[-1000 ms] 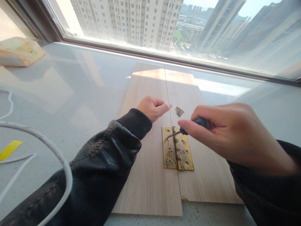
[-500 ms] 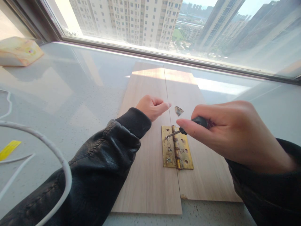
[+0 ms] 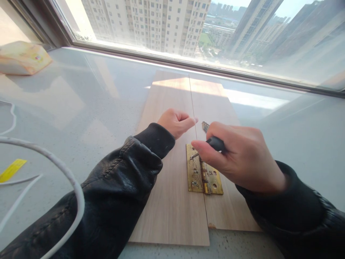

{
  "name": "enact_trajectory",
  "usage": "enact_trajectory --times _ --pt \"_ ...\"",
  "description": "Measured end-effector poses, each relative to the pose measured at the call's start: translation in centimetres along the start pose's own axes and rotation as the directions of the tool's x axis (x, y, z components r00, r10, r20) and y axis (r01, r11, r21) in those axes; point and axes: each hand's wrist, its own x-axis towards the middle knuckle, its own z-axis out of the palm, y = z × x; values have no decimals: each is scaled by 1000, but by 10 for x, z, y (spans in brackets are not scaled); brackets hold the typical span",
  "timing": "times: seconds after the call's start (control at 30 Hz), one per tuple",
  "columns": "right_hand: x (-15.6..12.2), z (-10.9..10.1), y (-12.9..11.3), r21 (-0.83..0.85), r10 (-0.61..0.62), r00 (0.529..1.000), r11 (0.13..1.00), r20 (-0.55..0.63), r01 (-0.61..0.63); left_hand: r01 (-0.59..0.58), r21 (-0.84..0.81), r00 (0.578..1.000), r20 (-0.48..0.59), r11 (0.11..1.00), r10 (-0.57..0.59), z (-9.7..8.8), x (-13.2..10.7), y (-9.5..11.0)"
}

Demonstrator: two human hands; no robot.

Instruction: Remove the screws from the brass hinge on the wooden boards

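A brass hinge [image 3: 201,176] lies across the seam of two pale wooden boards [image 3: 167,201]. My right hand [image 3: 237,156] is closed round a black-handled screwdriver [image 3: 215,144]; its metal tip rests at the top left corner of the hinge. My left hand [image 3: 175,122] rests on the left board just above the hinge, fingers curled, thumb pointing toward the seam; what it holds, if anything, I cannot make out. A small bunch of loose screws [image 3: 205,126] lies on the right board behind my right hand, partly hidden.
The boards lie on a grey stone sill [image 3: 81,108] under a big window [image 3: 188,25]. A white cable [image 3: 54,162] loops at the left, with a yellow strip [image 3: 12,169] beside it. A pale box [image 3: 23,57] sits at the far left corner.
My right hand has slid left and forward over the hinge, covering more of it and of the screws. My left hand has stayed where it was.
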Motion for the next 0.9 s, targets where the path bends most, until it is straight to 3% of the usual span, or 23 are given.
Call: enact_trajectory --times 0.23,0.5,0.6,0.7,0.8,0.9 --pt "3 -14 5 88 153 973 981 175 -170 25 0 1000 -11 1000 -25 0 -4 6" --pt "3 -27 17 197 24 951 976 309 -89 30 2 999 -15 1000 -30 1 -4 6" --pt "4 -26 19 191 48 952 975 302 -110 37 8 999 -9 999 -37 1 -4 6" --pt "3 -24 15 100 61 970 991 236 -86 34 3 999 -7 999 -34 0 -4 7" --pt "1 -24 6 -94 54 982 995 179 -38 35 3 999 -8 999 -35 0 -4 6" --pt "0 -26 -1 -238 114 978 969 175 -70 32 8 999 -13 999 -32 0 -3 4"
